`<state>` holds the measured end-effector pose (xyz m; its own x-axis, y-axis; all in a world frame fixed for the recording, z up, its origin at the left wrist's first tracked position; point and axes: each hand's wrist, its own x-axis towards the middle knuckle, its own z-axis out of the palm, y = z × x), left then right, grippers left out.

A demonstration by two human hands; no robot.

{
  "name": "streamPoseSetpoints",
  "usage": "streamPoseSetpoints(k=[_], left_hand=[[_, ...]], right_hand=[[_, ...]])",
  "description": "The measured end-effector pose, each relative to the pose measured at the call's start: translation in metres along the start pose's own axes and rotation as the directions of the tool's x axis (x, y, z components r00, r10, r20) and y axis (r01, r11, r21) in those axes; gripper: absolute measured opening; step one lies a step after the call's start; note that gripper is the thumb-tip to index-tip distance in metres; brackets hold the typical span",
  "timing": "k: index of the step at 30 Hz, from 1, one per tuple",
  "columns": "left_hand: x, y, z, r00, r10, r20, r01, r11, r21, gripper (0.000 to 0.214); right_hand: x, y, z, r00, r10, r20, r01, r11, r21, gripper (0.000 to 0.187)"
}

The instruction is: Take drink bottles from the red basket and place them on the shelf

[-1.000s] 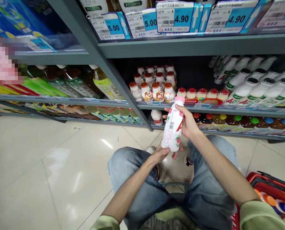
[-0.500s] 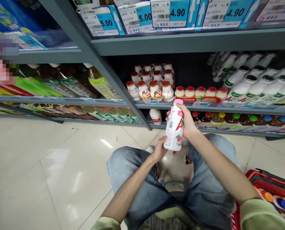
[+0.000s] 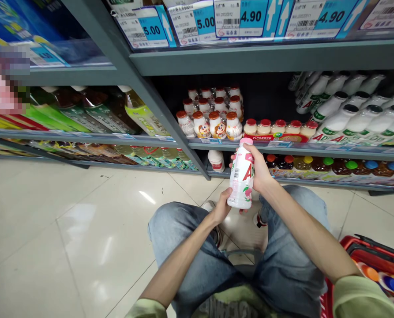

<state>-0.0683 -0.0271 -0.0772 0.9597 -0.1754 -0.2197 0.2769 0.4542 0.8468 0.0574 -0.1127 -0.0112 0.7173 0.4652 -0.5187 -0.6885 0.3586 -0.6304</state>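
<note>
Between my two hands, in front of the low shelf, is a white milk drink bottle (image 3: pixel 240 179) with a pink cap and pink-and-green fruit print. It is slightly tilted, cap toward the shelf. My left hand (image 3: pixel 222 206) grips its lower end, thumb on the near side. My right hand (image 3: pixel 260 169) wraps around the upper right side, just below the cap; some of its fingers are hidden behind the bottle. Just left of the bottle, on the bottom shelf, stands a single white bottle (image 3: pixel 215 160) with a red label.
Small orange-capped bottles (image 3: pixel 216 125), a red-capped multipack (image 3: pixel 279 129) and black-capped white bottles (image 3: pixel 340 121) fill the middle shelf. Juice bottles (image 3: pixel 319 165) line the bottom one. Price tags (image 3: pixel 243 18) hang above. A red basket (image 3: pixel 349 242) with bottles stands at my right.
The view has shifted very slightly, so the shelves sit a little further right. Both hands keep the same hold on the bottle.
</note>
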Motion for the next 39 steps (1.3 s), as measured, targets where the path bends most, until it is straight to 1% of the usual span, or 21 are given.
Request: streamPoseSetpoints(k=[3,9,27,39], left_hand=[[0.0001,-0.0004,-0.0001,1.0,0.003,0.004,-0.003,1.0,0.004,0.082],[0.0025,-0.004,-0.0015,0.997,0.065,0.047,-0.064,0.997,-0.032,0.082],[0.0025,-0.0047,-0.0022,0.996,0.073,0.049,-0.071,0.997,-0.044,0.081],[0.0028,-0.0082,-0.0046,0.995,0.08,0.058,-0.076,0.995,-0.058,0.08]], right_hand=[[0.0009,0.0006,-0.0015,1.0,0.007,0.027,-0.007,1.0,0.03,0.026],[0.0032,0.0007,-0.0034,0.999,0.011,0.03,-0.012,0.999,0.045,0.025],[0.0024,0.0005,-0.0029,0.999,0.023,0.033,-0.025,0.999,0.037,0.028],[0.0012,-0.0006,-0.0021,0.999,0.022,0.026,-0.023,0.999,0.033,0.025]])
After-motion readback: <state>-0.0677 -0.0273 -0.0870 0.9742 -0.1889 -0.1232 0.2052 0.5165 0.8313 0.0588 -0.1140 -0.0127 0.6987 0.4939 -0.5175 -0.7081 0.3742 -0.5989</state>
